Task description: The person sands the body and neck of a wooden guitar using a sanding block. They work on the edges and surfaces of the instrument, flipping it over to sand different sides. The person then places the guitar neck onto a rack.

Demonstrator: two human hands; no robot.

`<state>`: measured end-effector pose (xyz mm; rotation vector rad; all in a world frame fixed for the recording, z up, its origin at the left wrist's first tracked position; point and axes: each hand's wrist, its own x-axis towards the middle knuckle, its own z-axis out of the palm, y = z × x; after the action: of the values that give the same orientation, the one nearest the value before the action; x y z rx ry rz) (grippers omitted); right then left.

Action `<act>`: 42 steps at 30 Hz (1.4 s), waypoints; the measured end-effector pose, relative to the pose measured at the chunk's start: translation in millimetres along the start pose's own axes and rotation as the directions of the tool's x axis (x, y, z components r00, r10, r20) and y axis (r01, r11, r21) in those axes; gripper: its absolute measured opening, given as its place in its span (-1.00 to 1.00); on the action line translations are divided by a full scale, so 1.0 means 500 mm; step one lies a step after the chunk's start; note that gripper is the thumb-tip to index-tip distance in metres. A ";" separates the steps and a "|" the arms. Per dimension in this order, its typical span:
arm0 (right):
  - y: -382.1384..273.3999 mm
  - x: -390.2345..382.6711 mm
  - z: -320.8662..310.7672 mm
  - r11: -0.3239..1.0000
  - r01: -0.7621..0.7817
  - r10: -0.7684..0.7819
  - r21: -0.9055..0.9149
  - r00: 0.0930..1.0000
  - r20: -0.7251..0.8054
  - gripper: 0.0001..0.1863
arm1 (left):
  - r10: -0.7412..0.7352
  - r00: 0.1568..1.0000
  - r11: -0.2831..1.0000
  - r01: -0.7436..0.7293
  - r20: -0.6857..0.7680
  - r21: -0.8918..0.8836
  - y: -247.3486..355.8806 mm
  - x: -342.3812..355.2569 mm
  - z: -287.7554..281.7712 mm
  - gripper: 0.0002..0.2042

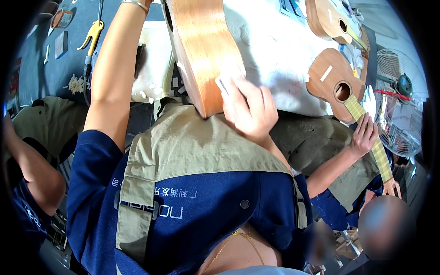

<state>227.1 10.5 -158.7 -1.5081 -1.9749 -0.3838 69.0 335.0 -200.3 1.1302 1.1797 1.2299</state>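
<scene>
Head view: the wooden instrument body (204,50) stands on edge in front of me, its lower end against my khaki apron (206,149) and its upper part cut off by the top of the picture. The fingers of my right hand (252,110) are curled closed around a small pale pad (223,84), thumb and fingertips pinching it against the curved side near the lower end. My left forearm (110,78) runs up along the other side to a bracelet (134,3); my left hand lies past the top edge, so I cannot tell whether its fingers grip anything.

As for progress, the body is already a closed shell with its side in place, and part of a dark soundhole shows on the face turned to my left. The side looks smooth and evenly coloured where light falls on it. I judge this to be surface work partway through: the pad is on the wood, so this stretch seems unfinished, but how much of the side has been gone over I can't tell. Whether a neck is fitted is hidden too. To my right, a co-worker's hand (364,135) holds another small guitar (334,82) by its neck.
</scene>
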 end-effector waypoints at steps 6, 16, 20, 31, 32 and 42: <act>0.002 0.012 0.000 0.998 -0.017 0.020 -0.067 0.999 0.043 -0.68 | 0.040 0.998 0.999 -0.038 0.054 -0.037 -0.008 0.013 0.003 -0.95; 0.002 0.001 -0.025 0.992 0.053 -0.053 -0.115 0.999 0.007 -0.73 | 0.013 0.999 1.000 -0.013 0.053 -0.008 -0.011 0.022 0.012 -0.97; 0.004 0.012 -0.006 0.996 0.023 -0.024 -0.091 1.000 -0.012 -0.76 | 0.039 0.998 0.998 -0.036 0.049 -0.056 0.012 -0.009 0.018 -0.96; 0.005 -0.010 -0.006 1.000 -0.004 0.004 -0.022 1.000 -0.004 -0.64 | -0.035 0.999 0.998 0.036 0.024 -0.051 -0.012 0.010 0.003 -0.93; 0.003 -0.020 -0.013 1.000 0.010 -0.010 -0.028 1.000 -0.011 -0.64 | -0.023 1.000 0.999 0.023 0.006 -0.040 -0.008 0.009 0.007 -0.95; 0.051 0.033 -0.022 0.865 -0.300 0.338 0.402 0.941 -0.025 -0.71 | -0.012 1.000 1.000 0.012 0.019 0.000 -0.015 0.018 0.008 -0.95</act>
<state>251.6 24.6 -143.5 -1.4828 -1.5695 0.0822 73.2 343.6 -207.6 1.1308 1.1707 1.2073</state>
